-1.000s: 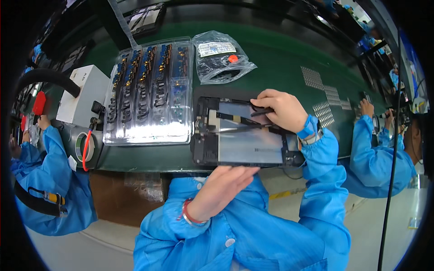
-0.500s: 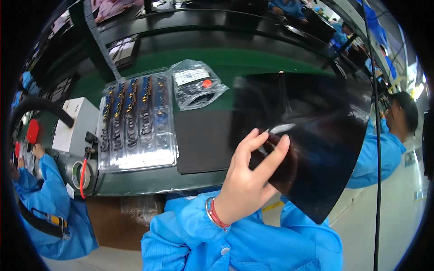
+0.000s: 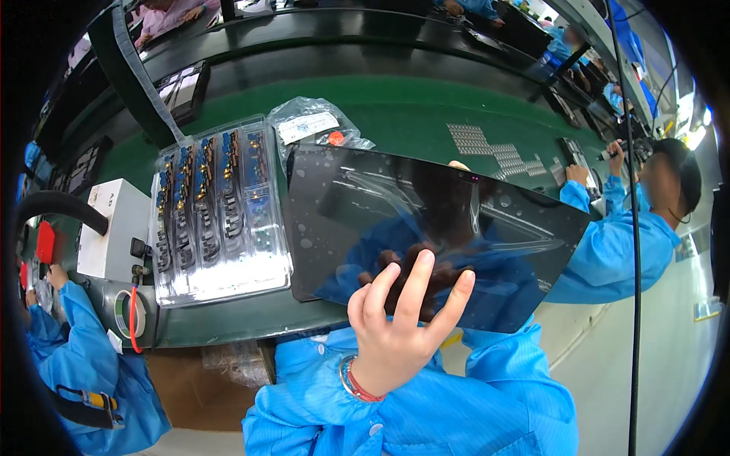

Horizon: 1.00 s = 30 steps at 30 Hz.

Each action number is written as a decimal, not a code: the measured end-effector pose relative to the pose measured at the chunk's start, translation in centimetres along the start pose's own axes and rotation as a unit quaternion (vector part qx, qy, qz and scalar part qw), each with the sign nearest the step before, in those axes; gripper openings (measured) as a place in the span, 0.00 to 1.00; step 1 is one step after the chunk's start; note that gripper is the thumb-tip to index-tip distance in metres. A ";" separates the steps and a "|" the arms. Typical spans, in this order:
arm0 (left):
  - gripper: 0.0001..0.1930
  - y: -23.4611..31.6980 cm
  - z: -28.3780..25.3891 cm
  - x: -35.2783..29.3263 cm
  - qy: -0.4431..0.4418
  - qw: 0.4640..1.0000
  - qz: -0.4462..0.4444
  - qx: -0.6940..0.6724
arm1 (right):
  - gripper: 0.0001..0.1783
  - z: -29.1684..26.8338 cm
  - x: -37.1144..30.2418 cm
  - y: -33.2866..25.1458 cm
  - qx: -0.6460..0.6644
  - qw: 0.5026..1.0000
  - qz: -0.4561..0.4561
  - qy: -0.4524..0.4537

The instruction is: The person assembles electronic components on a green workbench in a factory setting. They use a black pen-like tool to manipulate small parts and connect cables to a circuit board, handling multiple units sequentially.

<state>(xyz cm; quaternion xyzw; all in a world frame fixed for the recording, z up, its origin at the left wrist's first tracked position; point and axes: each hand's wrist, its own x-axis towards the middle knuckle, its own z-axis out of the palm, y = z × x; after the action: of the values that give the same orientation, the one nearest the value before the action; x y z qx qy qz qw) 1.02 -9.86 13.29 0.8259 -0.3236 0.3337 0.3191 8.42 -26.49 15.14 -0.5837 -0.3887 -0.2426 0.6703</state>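
A glossy black screen panel (image 3: 342, 205) is held up in front of me, tilted, its face toward me. Clear film with wrinkles and pale bubble-like spots covers that face, and reflections show in it. My left hand (image 3: 399, 323) is at its lower edge, fingers spread over the face; whether the fingertips touch the film I cannot tell. Behind the panel, my right hand (image 3: 458, 165) supports it; only a fingertip shows at the upper edge and the rest is hidden. A dark mat (image 3: 303, 295) peeks out beneath the panel's left side.
To the left lies a clear tray (image 3: 220, 281) of small electronic parts, beside a white box (image 3: 114, 228) and a tape roll (image 3: 128, 313). A clear plastic bag (image 3: 315, 125) and flat grey pieces (image 3: 494, 148) lie farther back. A co-worker (image 3: 620, 254) sits at right.
The panel has swung round to the left and now faces me more squarely. My left hand has gone from fingers drawn together at the film to fingers spread, slightly lower.
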 end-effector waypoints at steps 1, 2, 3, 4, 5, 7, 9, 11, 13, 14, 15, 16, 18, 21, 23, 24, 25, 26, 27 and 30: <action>0.21 -0.1 0.0 -0.1 -0.001 1.000 -0.002 0.004 | 0.16 0.0 0.0 0.1 0.007 1.000 -0.001 -0.009; 0.21 -0.3 0.0 -0.1 0.001 1.000 0.001 0.006 | 0.16 -0.1 0.0 0.1 0.013 1.000 -0.002 -0.018; 0.20 -0.4 0.0 -0.1 0.004 1.000 0.003 0.007 | 0.16 -0.1 0.1 0.1 0.017 0.999 -0.004 -0.027; 0.20 -0.5 0.0 -0.2 0.006 1.000 0.006 0.008 | 0.15 -0.2 0.1 0.1 0.021 0.999 -0.003 -0.032; 0.20 -0.6 -0.2 -0.2 0.001 1.000 0.009 0.000 | 0.15 -0.3 0.2 0.1 0.026 0.999 -0.005 -0.040; 0.19 -0.8 -1.0 0.0 -0.011 1.000 0.016 -0.018 | 0.14 -0.6 0.3 -0.1 0.032 0.998 -0.006 -0.055; 0.19 -0.6 -2.1 -0.1 -0.026 0.999 0.018 -0.029 | 0.14 -0.8 0.3 -0.3 0.044 0.996 -0.012 -0.071; 0.18 -0.4 -3.1 -0.1 -0.040 0.998 0.023 -0.045 | 0.13 -1.0 0.3 -0.5 0.047 0.995 -0.012 -0.088; 0.18 0.0 -4.1 -0.4 -0.057 0.996 0.032 -0.067 | 0.13 -1.4 0.1 -1.2 0.042 0.994 -0.009 -0.103; 0.19 0.2 -4.3 -0.6 -0.064 0.994 0.040 -0.081 | 0.12 -1.6 0.2 -1.5 0.040 0.993 -0.008 -0.108; 0.20 0.2 -4.8 -1.2 -0.070 0.995 0.031 -0.066 | 0.12 -1.1 0.5 -0.3 0.063 0.991 -0.014 -0.121; 0.21 0.5 -5.1 -1.2 -0.075 0.993 0.036 -0.078 | 0.12 -1.2 0.8 -0.7 0.057 0.990 -0.015 -0.126; 0.23 0.8 -5.6 -1.1 -0.095 0.990 0.045 -0.093 | 0.11 -1.5 1.4 -1.8 0.042 0.990 -0.018 -0.136; 0.24 1.4 -5.7 -1.2 -0.108 0.988 0.050 -0.099 | 0.09 -2.2 2.0 -3.3 0.015 0.984 -0.010 -0.180; 0.24 1.3 -5.9 -1.5 -0.104 0.990 0.046 -0.078 | 0.07 -2.5 3.2 -3.2 0.013 0.967 -0.020 -0.254; 0.23 1.2 -6.0 -1.6 -0.102 0.992 0.044 -0.068 | 0.06 -2.3 3.4 -3.2 0.004 0.967 -0.012 -0.256; 0.23 1.1 -6.1 -1.8 -0.102 0.993 0.045 -0.049 | 0.07 -1.9 3.5 -2.8 0.020 0.970 -0.022 -0.240; 0.23 1.0 -6.2 -1.9 -0.102 0.993 0.046 -0.030 | 0.09 -1.4 3.6 -2.3 0.035 0.974 -0.033 -0.223; 0.22 1.1 -6.1 -1.8 -0.100 0.993 0.059 -0.032 | 0.11 -0.9 4.0 -3.1 0.027 0.979 -0.038 -0.201; 0.20 1.5 -5.7 -1.5 -0.101 0.990 0.064 -0.071 | 0.16 -1.4 3.0 -3.7 0.039 0.987 -0.041 -0.150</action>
<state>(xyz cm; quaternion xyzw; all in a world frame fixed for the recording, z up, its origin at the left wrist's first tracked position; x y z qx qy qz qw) -2.88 -6.02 15.84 0.8078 -0.4297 0.2446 0.3209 7.62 -28.19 19.75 -0.5704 -0.5180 -0.1641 0.6160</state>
